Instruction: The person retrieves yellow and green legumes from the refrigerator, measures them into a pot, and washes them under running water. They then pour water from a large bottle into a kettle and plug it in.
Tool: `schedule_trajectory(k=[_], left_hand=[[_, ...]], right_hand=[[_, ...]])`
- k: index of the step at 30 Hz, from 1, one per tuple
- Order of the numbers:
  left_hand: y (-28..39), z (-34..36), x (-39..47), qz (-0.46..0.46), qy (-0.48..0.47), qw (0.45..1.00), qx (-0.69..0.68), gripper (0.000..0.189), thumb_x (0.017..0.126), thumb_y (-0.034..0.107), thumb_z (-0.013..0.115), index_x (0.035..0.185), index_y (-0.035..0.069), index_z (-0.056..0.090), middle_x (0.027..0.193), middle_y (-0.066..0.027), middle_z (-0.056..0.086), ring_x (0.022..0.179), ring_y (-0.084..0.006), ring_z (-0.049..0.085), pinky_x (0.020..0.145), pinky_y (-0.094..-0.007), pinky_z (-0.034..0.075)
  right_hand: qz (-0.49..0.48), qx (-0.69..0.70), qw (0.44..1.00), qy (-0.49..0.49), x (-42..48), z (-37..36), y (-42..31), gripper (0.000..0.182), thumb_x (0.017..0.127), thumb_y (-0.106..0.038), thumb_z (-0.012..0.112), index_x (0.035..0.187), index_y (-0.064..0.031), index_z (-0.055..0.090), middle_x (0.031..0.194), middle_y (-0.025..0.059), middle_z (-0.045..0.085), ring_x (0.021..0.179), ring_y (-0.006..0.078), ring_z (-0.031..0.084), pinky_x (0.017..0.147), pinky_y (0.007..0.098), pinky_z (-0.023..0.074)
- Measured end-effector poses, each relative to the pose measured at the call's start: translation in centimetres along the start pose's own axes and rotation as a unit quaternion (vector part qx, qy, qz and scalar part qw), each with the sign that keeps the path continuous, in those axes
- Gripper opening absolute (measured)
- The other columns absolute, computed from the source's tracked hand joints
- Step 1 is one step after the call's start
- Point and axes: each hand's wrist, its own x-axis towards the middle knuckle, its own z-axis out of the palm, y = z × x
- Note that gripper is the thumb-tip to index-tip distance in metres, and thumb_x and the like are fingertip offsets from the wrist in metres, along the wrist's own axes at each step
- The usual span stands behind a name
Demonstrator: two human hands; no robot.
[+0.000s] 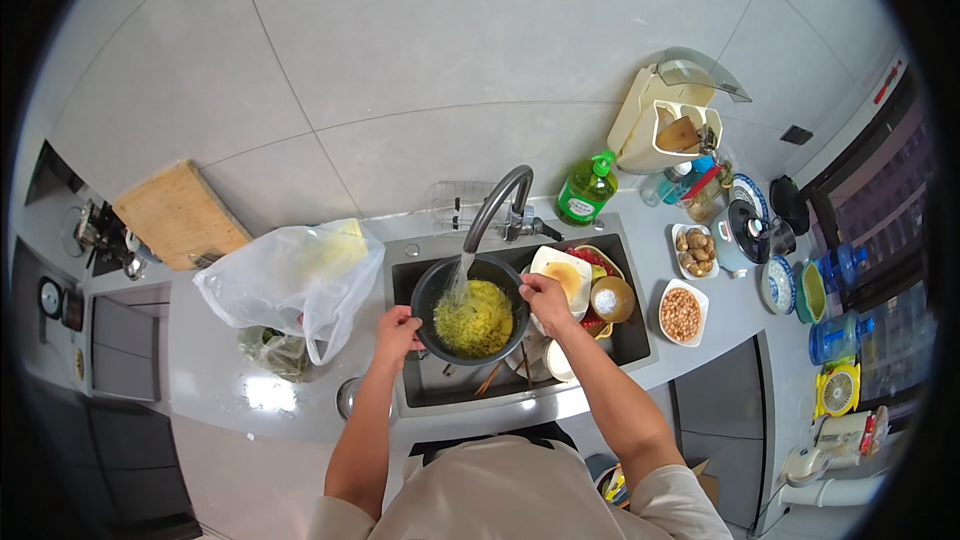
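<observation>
Both my hands hold a round dark pot (421,292) by its rim over the sink (645,330). My left hand (399,334) grips the left side and my right hand (547,304) the right side. Water runs from the curved grey faucet (496,208) into the pot, onto small yellow-green grains or beans (474,322). Beside my right hand in the sink lie a white square dish (581,267), a small brownish bowl (613,298), a white bowl (559,361) and chopsticks (491,377). What supports the pot from below is hidden.
Left of the sink lie a plastic bag (277,277), bagged greens (276,354) and a metal bowl (352,397); a wooden cutting board (180,214) leans behind. Green dish soap (586,195) stands behind the sink. At right are a dish of beans (682,315), small taro-like tubers (696,252) and a lidded pot (739,236).
</observation>
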Motion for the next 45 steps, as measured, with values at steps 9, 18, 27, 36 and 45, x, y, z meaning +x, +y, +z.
schedule_trajectory(k=[9,18,27,36,45], left_hand=[[1.1,3.2,0.1,0.046,-0.011,0.999,0.005,0.012,0.090,0.002,0.063,0.103,0.003,0.062,0.086,-0.0046,0.063,0.065,-0.0139,0.062,0.054,-0.0319,0.058],[3.2,0.9,-0.8,0.032,0.001,0.999,0.007,0.011,0.092,0.003,0.061,0.103,0.003,0.062,0.085,-0.0050,0.063,0.067,-0.0144,0.063,0.056,-0.0324,0.059],[0.4,1.5,-1.0,0.008,-0.032,0.999,0.028,0.011,0.092,0.002,0.062,0.103,0.001,0.062,0.089,-0.0058,0.063,0.071,-0.0159,0.063,0.059,-0.0340,0.059],[0.2,3.0,-1.8,0.032,-0.042,0.999,0.012,0.013,0.093,0.003,0.063,0.105,0.003,0.059,0.091,-0.0040,0.060,0.071,-0.0131,0.060,0.059,-0.0332,0.061],[0.8,8.3,-1.6,0.053,0.002,0.999,-0.007,0.011,0.095,0.000,0.061,0.105,0.000,0.059,0.091,-0.0071,0.066,0.072,-0.0139,0.064,0.061,-0.0327,0.063]], right_hand=[[-0.036,0.013,0.998,0.057,0.6,-2.6,-0.8,0.023,0.097,-0.005,0.060,0.117,0.0003,0.070,0.101,0.0041,0.072,0.090,0.0123,0.064,0.084,0.0269,0.0500],[-0.038,0.010,0.998,0.042,1.7,0.6,0.5,0.025,0.096,-0.007,0.064,0.119,0.0005,0.069,0.098,0.0029,0.071,0.087,0.0109,0.061,0.082,0.0260,0.0489],[0.017,0.007,0.995,0.093,-2.1,-1.2,3.0,0.021,0.095,-0.005,0.063,0.114,0.0011,0.071,0.096,0.0040,0.071,0.087,0.0125,0.062,0.081,0.0269,0.0494],[0.032,0.000,0.991,0.127,-1.3,-2.0,1.7,0.054,0.091,0.002,0.064,0.143,-0.0054,0.052,0.099,0.0066,0.065,0.088,0.0149,0.060,0.079,0.0269,0.0480],[0.100,0.026,0.994,0.043,5.0,-5.3,-2.3,0.094,0.084,-0.001,0.068,0.161,-0.0100,0.016,0.122,0.0221,0.063,0.096,0.0274,0.066,0.077,0.0383,0.0565]])
